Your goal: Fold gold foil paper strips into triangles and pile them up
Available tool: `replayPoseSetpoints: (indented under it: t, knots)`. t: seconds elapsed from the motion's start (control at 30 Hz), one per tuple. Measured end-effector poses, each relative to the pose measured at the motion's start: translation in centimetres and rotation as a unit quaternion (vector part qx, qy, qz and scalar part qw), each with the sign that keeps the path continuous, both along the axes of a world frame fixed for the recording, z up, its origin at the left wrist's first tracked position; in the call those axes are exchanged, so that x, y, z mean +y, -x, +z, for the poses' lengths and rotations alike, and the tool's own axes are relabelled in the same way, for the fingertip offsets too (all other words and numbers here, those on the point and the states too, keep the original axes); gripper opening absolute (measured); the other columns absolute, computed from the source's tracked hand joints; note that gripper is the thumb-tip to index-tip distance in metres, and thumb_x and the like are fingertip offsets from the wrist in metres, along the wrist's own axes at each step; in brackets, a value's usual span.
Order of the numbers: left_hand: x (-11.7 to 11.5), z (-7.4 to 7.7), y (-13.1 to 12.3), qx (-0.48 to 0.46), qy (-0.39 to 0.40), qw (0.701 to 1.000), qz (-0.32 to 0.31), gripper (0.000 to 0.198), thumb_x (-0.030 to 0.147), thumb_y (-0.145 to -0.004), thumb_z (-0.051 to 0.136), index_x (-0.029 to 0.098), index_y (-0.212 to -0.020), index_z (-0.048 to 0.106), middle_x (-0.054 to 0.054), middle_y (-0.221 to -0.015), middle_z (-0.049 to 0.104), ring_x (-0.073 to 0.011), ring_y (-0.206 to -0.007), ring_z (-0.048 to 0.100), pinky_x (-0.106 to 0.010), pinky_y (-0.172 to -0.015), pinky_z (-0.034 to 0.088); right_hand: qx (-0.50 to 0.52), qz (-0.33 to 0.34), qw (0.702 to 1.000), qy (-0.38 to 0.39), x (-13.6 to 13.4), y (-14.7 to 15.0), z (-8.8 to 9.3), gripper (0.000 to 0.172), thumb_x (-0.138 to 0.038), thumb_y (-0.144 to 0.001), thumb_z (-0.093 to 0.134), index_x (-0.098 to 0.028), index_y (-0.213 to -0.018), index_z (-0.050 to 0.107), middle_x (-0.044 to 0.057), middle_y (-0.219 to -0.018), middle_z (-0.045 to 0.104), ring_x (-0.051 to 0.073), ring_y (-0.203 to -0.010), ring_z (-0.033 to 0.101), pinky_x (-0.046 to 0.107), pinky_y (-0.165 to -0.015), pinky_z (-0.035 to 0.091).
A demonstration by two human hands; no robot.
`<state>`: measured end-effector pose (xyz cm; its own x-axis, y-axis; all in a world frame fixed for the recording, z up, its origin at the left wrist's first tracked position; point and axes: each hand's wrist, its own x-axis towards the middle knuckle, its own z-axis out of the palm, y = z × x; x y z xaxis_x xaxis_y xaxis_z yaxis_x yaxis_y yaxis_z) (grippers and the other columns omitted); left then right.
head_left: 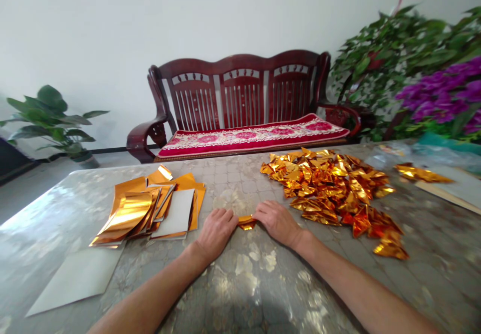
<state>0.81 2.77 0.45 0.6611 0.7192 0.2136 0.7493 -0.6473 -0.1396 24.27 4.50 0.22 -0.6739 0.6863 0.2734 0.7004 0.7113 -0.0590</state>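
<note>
A small piece of gold foil paper (246, 222) lies on the table between my two hands. My left hand (216, 231) pinches its left end with fingers closed. On the other end, my right hand (277, 221) is pressed down with fingers curled over it. A stack of flat gold foil sheets (150, 206) lies to the left of my left hand. A heap of folded gold foil pieces (334, 186) lies to the right of my right hand.
The table (240, 284) has a patterned, glossy cover. A white sheet (77, 279) lies at the front left. More foil (423, 174) and plastic lie at the far right. Behind the table stand a wooden bench (244, 108), a potted plant (56, 118) and purple flowers (447, 93).
</note>
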Motion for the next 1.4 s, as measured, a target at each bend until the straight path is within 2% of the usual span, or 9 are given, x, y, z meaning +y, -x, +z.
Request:
replayPoseSetpoints:
  t: [0.23,0.4,0.53,0.63,0.73,0.9,1.17,1.27,1.4]
  knots:
    - [-0.9,0.3,0.2,0.034,0.027,0.999,-0.014,0.005,0.018,-0.093,0.054,0.019,-0.092,0.059,-0.005,-0.088,0.061,-0.0232,-0.085,0.055,-0.036,-0.075,0.042,-0.025,0.001,1.0,0.007,-0.7,-0.3,0.1,0.019,-0.021,-0.097,0.05,-0.021,-0.104,0.068,0.005,-0.096,0.063,0.019,-0.091,0.053,0.031,-0.08,0.037]
    - [-1.8,1.1,-0.2,0.04,0.043,0.998,0.016,0.013,0.014,-0.094,0.049,0.019,-0.1,0.059,-0.005,-0.089,0.062,-0.0223,-0.085,0.057,-0.036,-0.077,0.041,-0.031,-0.015,0.999,0.025,-1.3,-0.2,0.8,0.021,-0.019,-0.097,0.049,-0.021,-0.106,0.068,0.005,-0.094,0.063,0.019,-0.091,0.052,0.031,-0.079,0.035]
    - [-2.6,1.7,-1.1,0.037,0.023,0.999,0.031,0.03,0.029,-0.096,0.049,0.02,-0.124,0.053,-0.006,-0.094,0.061,-0.0234,-0.087,0.055,-0.038,-0.079,0.04,-0.049,-0.046,0.997,0.03,-1.7,0.7,1.6,0.022,-0.017,-0.097,0.046,-0.021,-0.098,0.068,0.005,-0.091,0.063,0.02,-0.088,0.052,0.032,-0.077,0.034]
    - [-3.0,1.5,-1.7,0.034,0.015,0.998,0.052,0.043,0.042,-0.091,0.058,0.02,-0.127,0.052,-0.007,-0.099,0.06,-0.026,-0.09,0.054,-0.04,-0.081,0.04,-0.059,-0.058,0.996,0.019,-2.2,1.3,1.9,0.022,-0.016,-0.097,0.046,-0.022,-0.107,0.065,0.006,-0.097,0.063,0.021,-0.092,0.053,0.033,-0.079,0.034]
    - [-3.2,1.1,-1.8,0.027,0.014,0.997,0.068,0.049,0.044,-0.087,0.063,0.019,-0.128,0.052,-0.008,-0.102,0.06,-0.0269,-0.093,0.053,-0.04,-0.083,0.041,-0.07,-0.073,0.995,0.009,-2.8,1.5,1.8,0.025,-0.017,-0.096,0.047,-0.022,-0.114,0.063,0.007,-0.102,0.062,0.023,-0.095,0.053,0.034,-0.081,0.034]
    - [-3.1,0.7,-1.4,0.019,0.016,0.996,0.08,0.045,0.041,-0.087,0.064,0.02,-0.125,0.054,-0.008,-0.104,0.061,-0.027,-0.095,0.053,-0.04,-0.084,0.041,-0.05,-0.095,0.994,0.007,-3.3,1.3,1.2,0.026,-0.017,-0.095,0.048,-0.023,-0.116,0.062,0.008,-0.107,0.061,0.023,-0.099,0.052,0.035,-0.085,0.036]
    - [-2.9,0.8,-1.7,-0.006,0.014,0.996,0.083,0.027,0.031,-0.092,0.058,0.018,-0.115,0.06,-0.009,-0.097,0.061,-0.0268,-0.093,0.054,-0.04,-0.083,0.042,0.007,-0.12,0.992,0.03,-3.1,0.5,0.5,0.034,-0.011,-0.092,0.048,-0.023,-0.119,0.064,0.008,-0.108,0.061,0.022,-0.103,0.05,0.032,-0.085,0.037]
    - [-2.3,0.8,-1.9,-0.016,0.025,0.996,0.086,0.018,0.029,-0.093,0.054,0.018,-0.104,0.064,-0.009,-0.093,0.062,-0.0266,-0.091,0.056,-0.04,-0.081,0.043,0.014,-0.124,0.991,0.045,-2.6,0.4,1.0,0.031,-0.012,-0.092,0.046,-0.024,-0.108,0.07,0.006,-0.104,0.063,0.021,-0.098,0.052,0.031,-0.082,0.036]
    - [-1.0,0.9,-2.5,-0.024,0.059,0.992,0.113,0.02,0.027,-0.096,0.049,0.019,-0.088,0.066,-0.008,-0.091,0.064,-0.0262,-0.09,0.059,-0.038,-0.079,0.043,0.004,-0.162,0.985,0.067,-1.3,1.1,1.8,0.026,-0.018,-0.091,0.048,-0.023,-0.084,0.073,0.005,-0.09,0.065,0.02,-0.089,0.056,0.031,-0.075,0.036]
